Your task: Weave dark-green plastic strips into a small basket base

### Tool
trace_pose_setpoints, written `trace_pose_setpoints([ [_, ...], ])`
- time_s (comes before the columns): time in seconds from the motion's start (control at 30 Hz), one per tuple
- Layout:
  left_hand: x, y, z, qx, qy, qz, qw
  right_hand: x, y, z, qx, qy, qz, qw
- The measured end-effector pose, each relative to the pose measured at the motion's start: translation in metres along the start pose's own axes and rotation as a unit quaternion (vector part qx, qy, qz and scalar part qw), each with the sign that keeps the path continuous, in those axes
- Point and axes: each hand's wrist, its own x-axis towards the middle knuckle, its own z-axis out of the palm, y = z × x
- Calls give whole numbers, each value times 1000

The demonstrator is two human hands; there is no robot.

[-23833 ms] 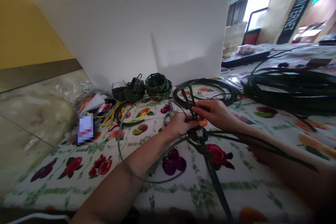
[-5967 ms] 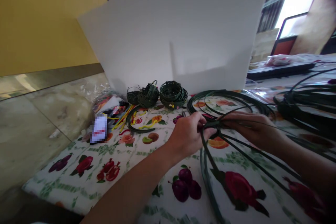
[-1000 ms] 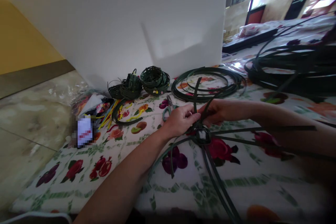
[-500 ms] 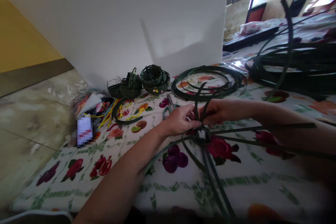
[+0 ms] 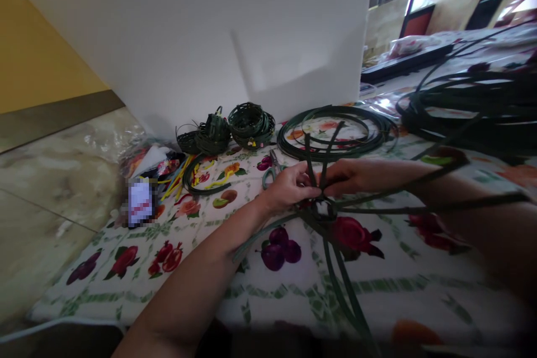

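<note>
Dark green flat strips meet at a small woven basket base point(image 5: 318, 218), with long ends fanning out to the right, toward me and to the left. Two strips point(image 5: 328, 152) stand up between my hands. My left hand point(image 5: 291, 183) pinches at the far side of the base, thumb and fingers closed on a strip. Against it, fingertips nearly touching, my right hand point(image 5: 346, 177) is closed on a strip at the same edge. A small white patch shows in the middle of the base. Scissors point(image 5: 271, 174) lie just beyond my left hand.
Finished small woven baskets point(image 5: 251, 123) stand at the white wall. A coil of green strip point(image 5: 289, 148) lies behind my hands, a larger coil point(image 5: 474, 106) at the right. Plastic bags and yellow strips point(image 5: 178, 182) are at the left, on the fruit-print tablecloth point(image 5: 142, 302).
The base and its radiating strips have turned slightly between my hands; the upright strips now lean apart. Both hands stay pinched at the far edge. The whole view has shifted a little.
</note>
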Motion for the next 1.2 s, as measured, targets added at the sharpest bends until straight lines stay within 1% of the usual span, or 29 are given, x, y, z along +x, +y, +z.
trace_pose_setpoints([
  [0.07, 0, 3, 2, -46, 12, 5, 999, -1, 3, -4, 3, 11, 2, 1000],
  [0.13, -2, 7, 2, -55, 16, 5, 998, -2, 1, -4, 9, 18, 4, 1000],
  [0.2, -6, 11, -1, -44, 2, -6, 999, -3, -3, -3, 22, 17, 7, 1000],
  [0.27, -9, 15, -5, -43, -23, -23, 999, -4, -8, -1, 44, 8, 18, 999],
  [0.33, -12, 19, -10, -64, -40, -49, 996, -7, -11, -1, 64, 2, 31, 997],
  [0.4, -14, 22, -14, -98, -43, -91, 990, -10, -12, -5, 74, 5, 46, 996],
  [0.47, -15, 23, -16, -118, -53, -133, 983, -13, -11, -10, 76, 16, 53, 996],
  [0.53, -15, 22, -17, -132, -70, -152, 977, -17, -9, -15, 74, 39, 50, 995],
  [0.57, -15, 21, -17, -141, -73, -153, 975, -18, -8, -17, 71, 50, 47, 995],
  [0.63, -16, 19, -20, -167, -61, -146, 973, -21, -6, -21, 67, 66, 41, 995],
  [0.7, -16, 18, -23, -191, -49, -140, 970, -22, -5, -22, 71, 69, 38, 994],
  [0.8, -19, 21, -26, -205, -74, -138, 966, -21, -4, -23, 82, 68, 46, 993],
  [0.9, -20, 27, -23, -181, -98, -143, 968, -19, -5, -21, 75, 76, 74, 992],
  [0.97, -19, 29, -18, -149, -87, -142, 975, -17, -6, -19, 66, 69, 92, 991],
  [1.1, -14, 21, -9, -72, -9, -121, 990, -12, -10, -16, 41, 55, 97, 993],
  [1.13, -13, 18, -8, -62, 0, -121, 991, -12, -11, -15, 34, 55, 92, 994],
  [1.2, -11, 14, -6, -62, -7, -129, 990, -11, -12, -14, 22, 53, 82, 995],
])
